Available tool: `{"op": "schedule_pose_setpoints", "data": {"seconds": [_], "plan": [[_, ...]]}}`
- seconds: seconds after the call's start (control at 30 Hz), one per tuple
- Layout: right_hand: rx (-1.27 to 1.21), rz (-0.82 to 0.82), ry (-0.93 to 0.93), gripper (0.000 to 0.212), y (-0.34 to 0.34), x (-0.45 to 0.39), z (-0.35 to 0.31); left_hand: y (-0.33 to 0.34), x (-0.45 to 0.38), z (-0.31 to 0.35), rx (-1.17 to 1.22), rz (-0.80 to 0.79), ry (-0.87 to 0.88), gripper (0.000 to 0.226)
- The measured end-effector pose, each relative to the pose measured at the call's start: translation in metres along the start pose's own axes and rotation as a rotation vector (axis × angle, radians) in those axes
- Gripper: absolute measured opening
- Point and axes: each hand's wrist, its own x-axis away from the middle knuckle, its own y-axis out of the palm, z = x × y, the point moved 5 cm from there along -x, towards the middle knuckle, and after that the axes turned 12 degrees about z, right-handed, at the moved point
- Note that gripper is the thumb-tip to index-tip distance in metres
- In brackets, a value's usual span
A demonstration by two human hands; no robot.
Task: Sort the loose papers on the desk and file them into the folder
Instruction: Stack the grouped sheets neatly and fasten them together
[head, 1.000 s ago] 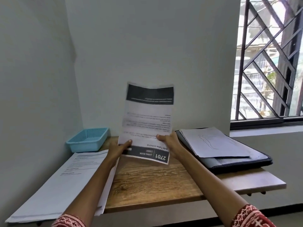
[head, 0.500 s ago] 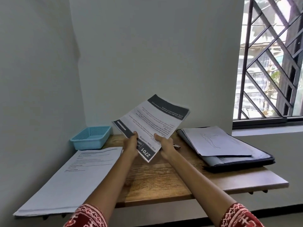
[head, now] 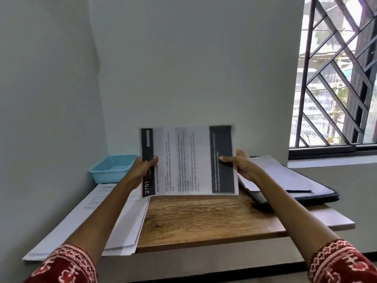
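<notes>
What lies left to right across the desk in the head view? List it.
Paper stack → blue basket → left hand → held sheet → right hand → black folder with papers on it.

Both arms outstretched, left hand and right hand pinching with thumbs forward

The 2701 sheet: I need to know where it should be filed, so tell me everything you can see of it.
The 2701 sheet is a white printed page held upright in the air above the wooden desk, turned sideways so its text runs vertically. A dark band with "2701" runs down its left edge and a wider dark block fills its right end; "Side Table" heads the text, the rest too blurred to read. The left hand pinches the left edge, the right hand the right. It looks flat and uncreased.
</notes>
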Motion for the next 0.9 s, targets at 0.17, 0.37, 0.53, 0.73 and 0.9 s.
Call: {"op": "schedule_pose_setpoints", "data": {"seconds": [0.17, 0.37, 0.53, 0.73, 0.9], "plan": [[-0.016, 0.101, -0.049, 0.041, -0.003, -0.001, -0.007, 0.008, 0.008, 0.001, -0.037, -0.082, 0.034, 0.025], [0.106, 0.063, 0.016, 0.048, -0.008, 0.007, 0.03, 0.008, 0.023, -0.044, 0.011, -0.055, -0.058, 0.034], [0.096, 0.1, -0.026, 0.044, -0.01, 0.005, 0.023, 0.011, 0.017, -0.05, 0.082, -0.026, -0.068, 0.039], [0.15, 0.138, 0.009, 0.051, -0.009, -0.003, 0.04, 0.012, 0.018, -0.072, 0.037, -0.017, -0.086, 0.032], [0.112, 0.153, -0.001, 0.043, -0.011, -0.007, 0.048, 0.013, 0.005, -0.058, -0.08, -0.055, -0.021, 0.029]]}}
